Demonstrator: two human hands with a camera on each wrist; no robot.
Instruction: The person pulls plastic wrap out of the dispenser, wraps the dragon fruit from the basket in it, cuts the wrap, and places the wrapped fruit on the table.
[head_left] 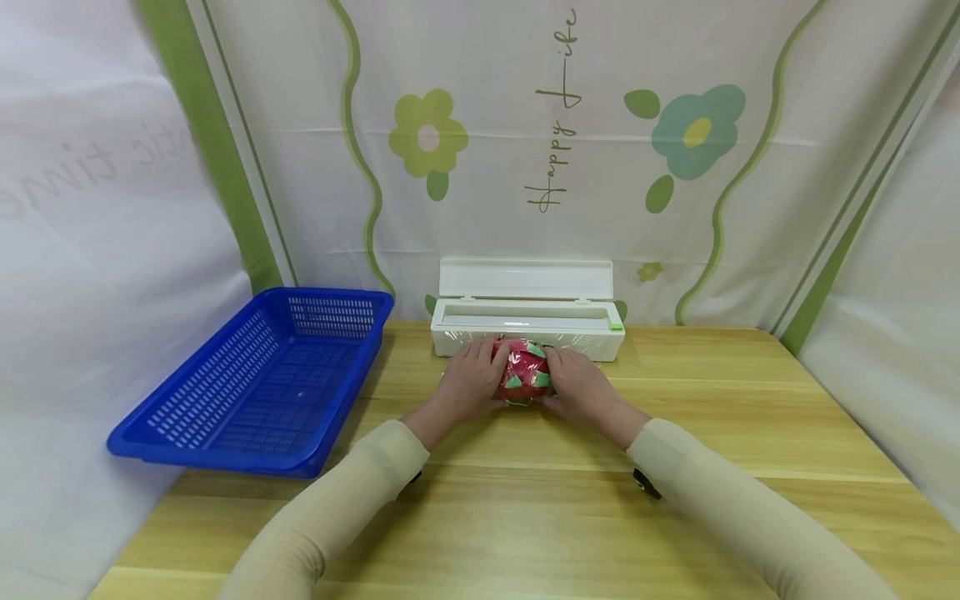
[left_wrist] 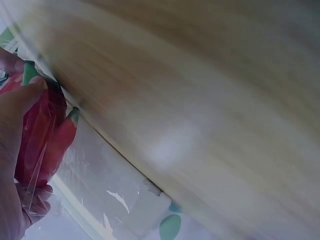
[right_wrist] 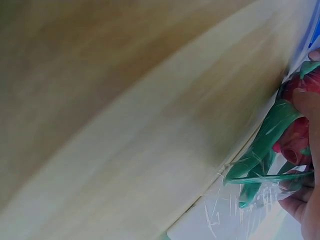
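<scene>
Cream sleeves (head_left: 720,483) come in from the near edge of the head view, crossing a wooden table (head_left: 525,533). Between the left hand (head_left: 472,372) and right hand (head_left: 581,383), a red dragon fruit (head_left: 523,371) sits at centre, fingers of both gripping its sides. Just beyond stands a white box (head_left: 450,343), its lid (head_left: 525,279) raised; a blue basket (head_left: 225,461) lies to the left, and a flowered curtain (head_left: 495,200) hangs at the far side.

Left wrist view: the left thumb (left_wrist: 22,102) lies against the fruit, other fingers curled round it.

Right wrist view: clear film (right_wrist: 265,192) covers the fruit's long green tips (right_wrist: 267,135); the right fingers hold it.
</scene>
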